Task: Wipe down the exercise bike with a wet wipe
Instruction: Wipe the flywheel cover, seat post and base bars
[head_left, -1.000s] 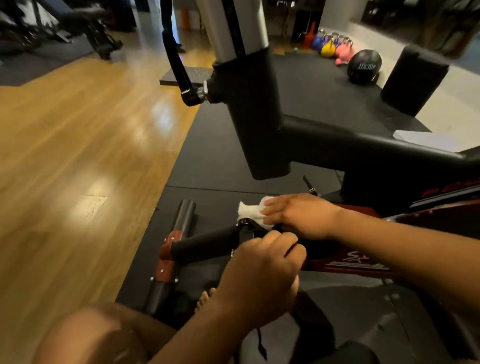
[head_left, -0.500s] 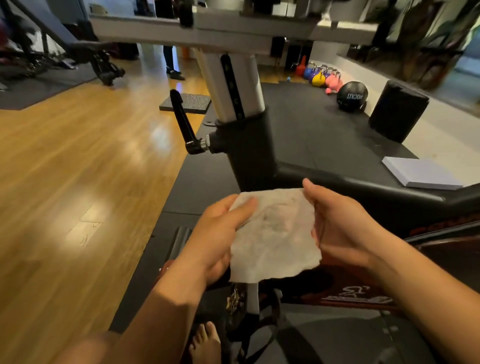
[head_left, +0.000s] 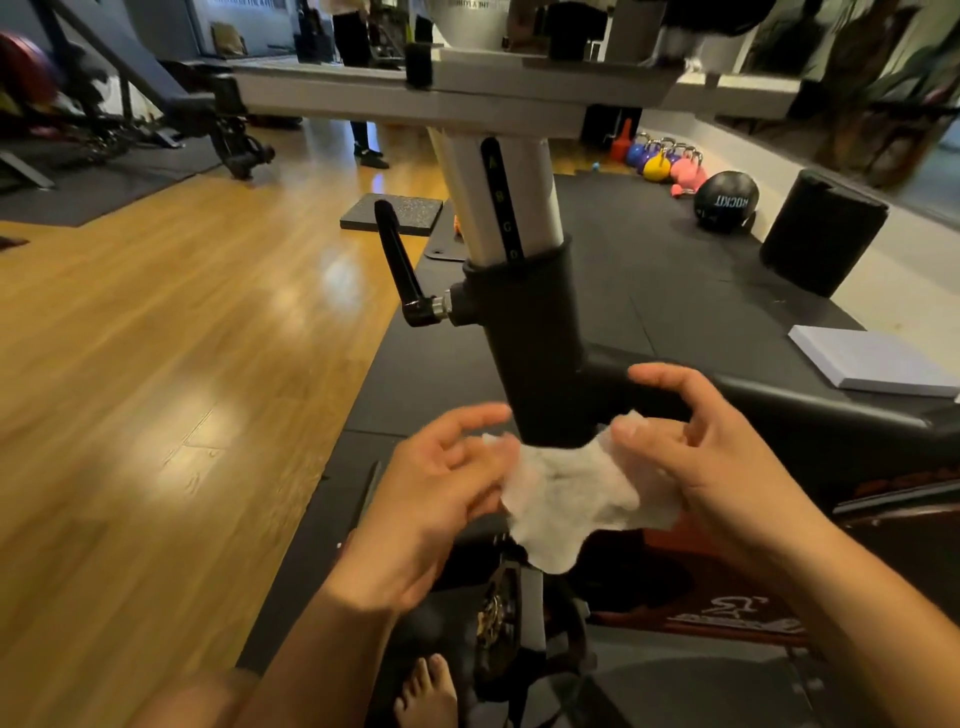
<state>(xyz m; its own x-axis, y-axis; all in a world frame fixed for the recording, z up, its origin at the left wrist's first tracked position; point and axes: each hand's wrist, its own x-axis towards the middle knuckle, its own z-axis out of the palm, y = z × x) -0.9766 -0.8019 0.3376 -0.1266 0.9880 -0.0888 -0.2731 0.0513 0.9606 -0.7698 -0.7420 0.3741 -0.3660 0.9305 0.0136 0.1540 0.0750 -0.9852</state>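
Note:
A crumpled, greyish white wet wipe (head_left: 571, 499) hangs between my two hands in front of the exercise bike's black frame column (head_left: 530, 343). My left hand (head_left: 441, 493) pinches the wipe's left edge, its index finger stretched out. My right hand (head_left: 711, 452) pinches the wipe's right edge with thumb and curled fingers. Above the column rises the silver seat post (head_left: 493, 192) with a black adjustment lever (head_left: 402, 265) on its left. The bike's pedal and strap (head_left: 504, 618) lie below the wipe.
A wooden floor (head_left: 156, 364) stretches to the left, black rubber mats (head_left: 649, 270) to the right. A white pad (head_left: 878, 364) rests on the frame at right. Colourful kettlebells (head_left: 660, 161), a black medicine ball (head_left: 727, 200) and a black cylinder (head_left: 823, 234) stand farther back. My bare foot (head_left: 426, 691) is below.
A second ago both hands were down at the pedal with the wipe bunched. They rose and spread the wipe flat; now the wipe is crumpled and sagging between them.

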